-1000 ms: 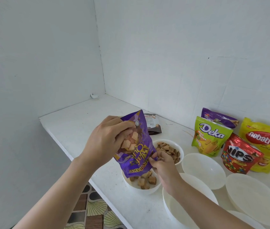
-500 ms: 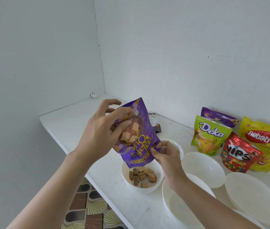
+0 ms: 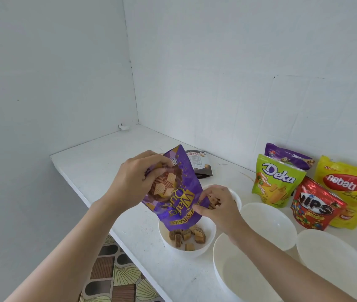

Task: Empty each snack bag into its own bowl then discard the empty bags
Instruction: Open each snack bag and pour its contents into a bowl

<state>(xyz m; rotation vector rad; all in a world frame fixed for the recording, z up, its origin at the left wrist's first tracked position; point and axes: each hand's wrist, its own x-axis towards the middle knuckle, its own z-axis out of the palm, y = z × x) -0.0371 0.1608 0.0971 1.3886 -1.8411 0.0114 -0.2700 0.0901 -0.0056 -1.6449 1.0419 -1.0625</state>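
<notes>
We held the purple bag upside down over the bowl, left hand gripping its base, right hand pinching the mouth edge. It looked light, crinkly and slippery; the wafers seemed fragile

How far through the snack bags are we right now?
Done: the far bowl already holds snacks, and a dark bag lies flat behind. In hand: the left hand and right hand tip the purple wafer bag upside down over the near bowl, wafer pieces inside. Left: four bags by the wall, Deka, Nips, Nabati and another purple one, plus discarding.
</notes>
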